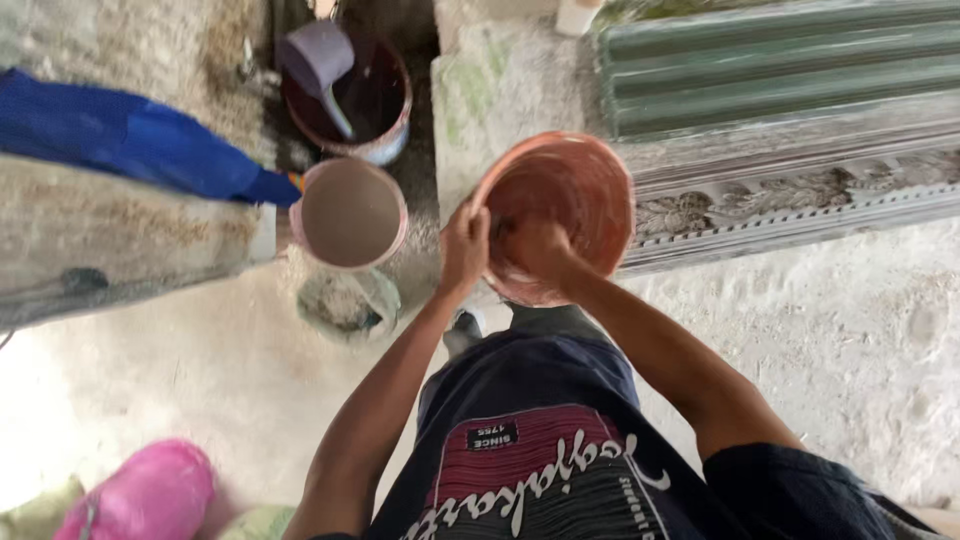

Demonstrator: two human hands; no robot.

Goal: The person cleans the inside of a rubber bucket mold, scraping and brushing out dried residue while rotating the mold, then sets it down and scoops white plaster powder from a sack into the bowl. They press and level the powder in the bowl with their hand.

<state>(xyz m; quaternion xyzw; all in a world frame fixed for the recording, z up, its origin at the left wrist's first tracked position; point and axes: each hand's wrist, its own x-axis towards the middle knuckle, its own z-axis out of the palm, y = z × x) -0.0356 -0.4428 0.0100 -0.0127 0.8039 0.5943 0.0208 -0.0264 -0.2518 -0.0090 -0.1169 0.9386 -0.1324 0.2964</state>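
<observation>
Orange bowl (565, 205) sits tilted in the middle of the scene, its opening facing the camera, held up in front of the person's body. Left hand (464, 246) is closed around the bowl's left rim. Right hand (537, 250) is inside the bowl, fingers curled against the inner wall; whether it grips anything there is too blurred to tell. Left of the bowl stands a pink bucket (350, 213) of grey liquid, with a dark bucket (362, 100) holding a purple scoop (320, 60) farther off. Right of the bowl lies a carved moulding (790, 200), green sheeting (780, 60) beyond it.
</observation>
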